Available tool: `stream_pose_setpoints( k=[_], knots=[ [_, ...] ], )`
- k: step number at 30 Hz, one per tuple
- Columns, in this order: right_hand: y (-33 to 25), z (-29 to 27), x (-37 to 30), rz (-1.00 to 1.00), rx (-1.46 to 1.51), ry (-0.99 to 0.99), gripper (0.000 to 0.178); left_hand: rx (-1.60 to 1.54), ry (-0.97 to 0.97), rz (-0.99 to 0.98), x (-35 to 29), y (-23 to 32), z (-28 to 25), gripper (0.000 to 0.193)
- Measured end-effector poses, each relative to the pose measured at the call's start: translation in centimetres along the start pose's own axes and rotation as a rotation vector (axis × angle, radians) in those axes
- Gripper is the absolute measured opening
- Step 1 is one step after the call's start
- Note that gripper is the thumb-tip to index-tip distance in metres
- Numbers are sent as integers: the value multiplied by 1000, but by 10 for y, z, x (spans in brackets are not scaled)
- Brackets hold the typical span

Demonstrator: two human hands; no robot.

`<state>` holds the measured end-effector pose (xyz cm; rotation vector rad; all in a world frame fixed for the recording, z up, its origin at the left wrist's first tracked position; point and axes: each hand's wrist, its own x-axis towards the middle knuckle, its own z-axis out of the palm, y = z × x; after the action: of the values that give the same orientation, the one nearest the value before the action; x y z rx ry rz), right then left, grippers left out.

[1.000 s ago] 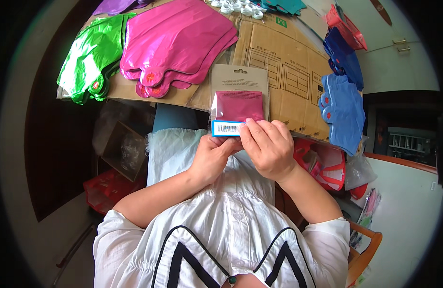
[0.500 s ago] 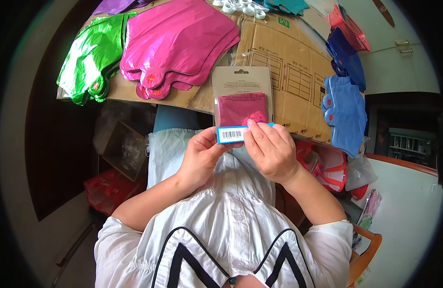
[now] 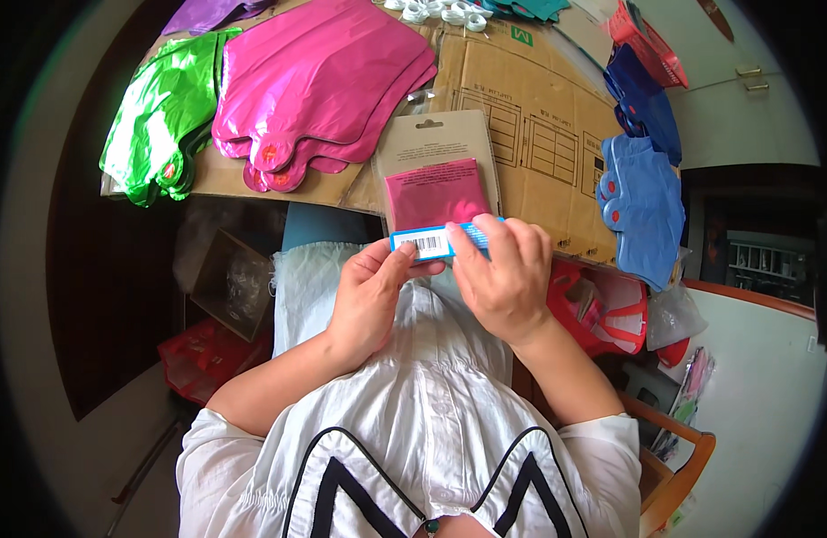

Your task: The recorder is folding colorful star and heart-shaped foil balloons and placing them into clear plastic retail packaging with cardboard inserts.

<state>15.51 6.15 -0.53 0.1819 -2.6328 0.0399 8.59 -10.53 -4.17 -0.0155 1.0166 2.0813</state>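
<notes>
Both hands hold a flat package between them, over my lap at the table's front edge. It has a beige backing card (image 3: 436, 143) with a hanging slot, and a folded pink foil piece (image 3: 436, 197) lies on the card. Across its near end runs a blue-edged strip (image 3: 422, 244) with a white barcode label. My left hand (image 3: 367, 300) is closed on the strip's left end, thumb on top and fingers beneath. My right hand (image 3: 505, 282) is closed at the right part of the strip, its fingertips pressing on the blue surface. What lies under the right fingers is hidden.
Flattened cardboard (image 3: 539, 99) covers the table. Flat pink foil pieces (image 3: 319, 81) and green ones (image 3: 167, 112) lie left; light blue ones (image 3: 646, 211) and dark blue ones (image 3: 645, 99) hang at the right edge. White ribbon rolls (image 3: 418, 13) and a red basket (image 3: 646, 45) stand farther back.
The package has shifted slightly left and tilted a little. My left thumb now rests on the barcode label, and my right fingers bend more over the strip, exposing more of its blue right end.
</notes>
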Motion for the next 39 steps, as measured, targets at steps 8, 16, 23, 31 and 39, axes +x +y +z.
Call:
stream_pose_setpoints(
  k=[8,16,23,31,39],
  knots=[
    [6,1,-19,217,139,18,47,39,-1,-4,1,6,8,23],
    [9,-15,-14,320,74,-56,47,81,29,15,3,4,9,22],
    [22,0,-27,396,399,104,34,122,63,52,2,2,10,23],
    [5,-4,-12,1076,875,74,27,131,107,39,2,6,10,20],
    [-10,-8,-27,1450,1511,14,20,233,42,-5,-2,7,2,21]
  ],
)
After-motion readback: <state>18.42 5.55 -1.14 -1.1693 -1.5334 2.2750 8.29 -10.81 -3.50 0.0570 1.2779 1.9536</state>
